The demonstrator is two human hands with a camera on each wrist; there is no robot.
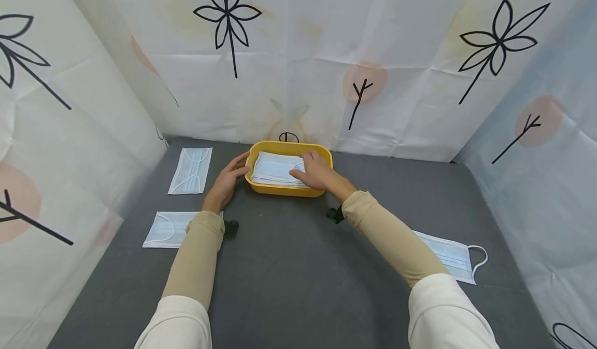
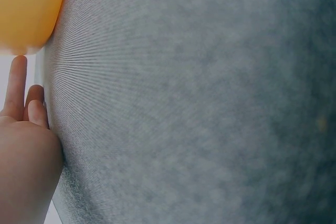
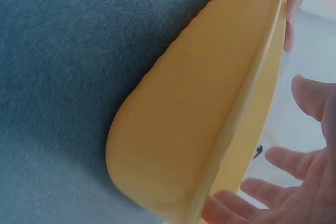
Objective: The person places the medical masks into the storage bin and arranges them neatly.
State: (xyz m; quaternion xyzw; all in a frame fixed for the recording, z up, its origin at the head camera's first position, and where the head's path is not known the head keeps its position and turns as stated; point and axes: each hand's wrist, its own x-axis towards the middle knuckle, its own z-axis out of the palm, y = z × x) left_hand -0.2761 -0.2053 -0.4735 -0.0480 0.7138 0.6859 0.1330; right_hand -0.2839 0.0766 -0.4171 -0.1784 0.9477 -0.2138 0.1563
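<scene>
A yellow plastic bin (image 1: 285,189) stands against the back of the table with a stack of pale blue face masks (image 1: 274,167) inside it. My left hand (image 1: 226,181) rests its extended fingers at the bin's left end; one straight finger reaches the yellow wall in the left wrist view. Over the right part of the stack lies my right hand (image 1: 317,171), reaching in across the rim. In the right wrist view its fingers (image 3: 286,161) are spread and loosely bent over the bin, with nothing pinched between thumb and fingers.
Left of the bin lies one face mask (image 1: 190,170), and a second mask (image 1: 163,229) is partly covered by my left sleeve. Another mask (image 1: 452,258) lies at the right, partly under my right forearm. Printed white cloth (image 1: 298,95) walls in the dark grey table (image 1: 298,276).
</scene>
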